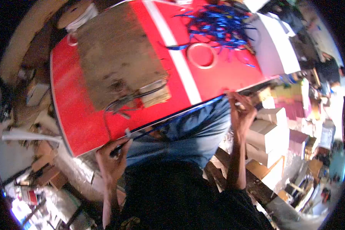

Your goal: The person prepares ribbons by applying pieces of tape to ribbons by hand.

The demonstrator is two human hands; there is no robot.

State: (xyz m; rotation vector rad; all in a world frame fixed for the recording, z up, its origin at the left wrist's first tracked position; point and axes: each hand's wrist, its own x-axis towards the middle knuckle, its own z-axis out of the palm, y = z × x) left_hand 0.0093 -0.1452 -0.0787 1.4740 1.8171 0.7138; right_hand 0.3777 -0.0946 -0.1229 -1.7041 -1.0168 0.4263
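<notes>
A thin dark blue strip (pixel 176 114) runs taut between my two hands, along the near edge of the red tabletop (pixel 80 130) and above my lap. My left hand (pixel 113 159) is closed at the strip's left end. Something dark shows among its fingers, too blurred to name. My right hand (pixel 242 111) pinches the other end by the table's edge. On the table a heap of shiny blue strips (pixel 218 27) lies at the far right. A pale ring (pixel 189 57) sits just in front of that heap.
A worn brown board (pixel 119 53) covers the table's left part, with a dark thin tool or cord (pixel 136 96) across its near edge. A white box (pixel 274 44) stands at the far right. Cartons (pixel 266 130) are stacked on my right.
</notes>
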